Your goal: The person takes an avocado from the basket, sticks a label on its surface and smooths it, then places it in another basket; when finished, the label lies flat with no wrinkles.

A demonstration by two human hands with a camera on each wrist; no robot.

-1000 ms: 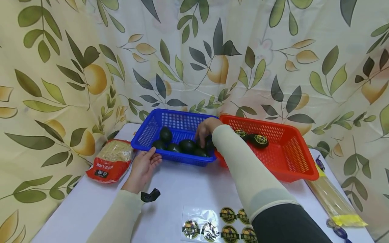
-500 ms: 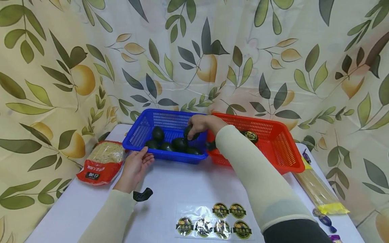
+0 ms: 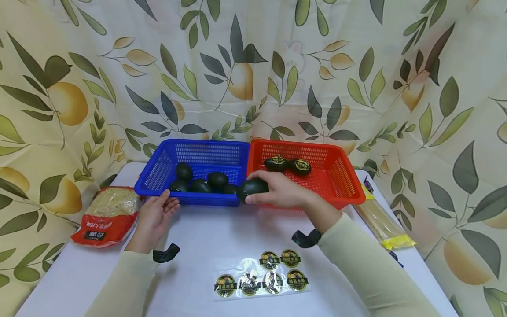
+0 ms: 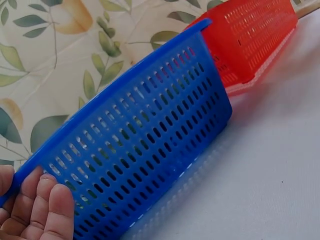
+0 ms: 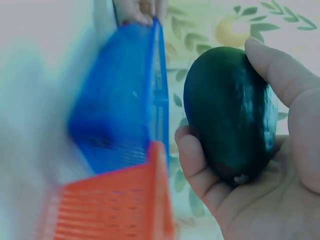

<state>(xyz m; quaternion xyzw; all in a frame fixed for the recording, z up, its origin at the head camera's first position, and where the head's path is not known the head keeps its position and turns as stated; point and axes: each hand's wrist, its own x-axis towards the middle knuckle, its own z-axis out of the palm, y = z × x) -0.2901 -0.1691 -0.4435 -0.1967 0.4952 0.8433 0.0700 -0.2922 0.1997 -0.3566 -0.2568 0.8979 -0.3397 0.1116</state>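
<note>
On a white table [image 3: 206, 237], the left hand [image 3: 152, 218] steadies the blue basket [image 3: 158, 176] at centre-left, fingers against its wall, while the right hand [image 3: 283, 191] cups an avocado [image 3: 252, 188] mid-frame.

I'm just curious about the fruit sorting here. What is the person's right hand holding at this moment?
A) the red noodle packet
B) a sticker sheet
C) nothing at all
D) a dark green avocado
D: the right hand curls round a dark avocado in front of the baskets, and the right wrist view shows it cupped in the palm.
</note>
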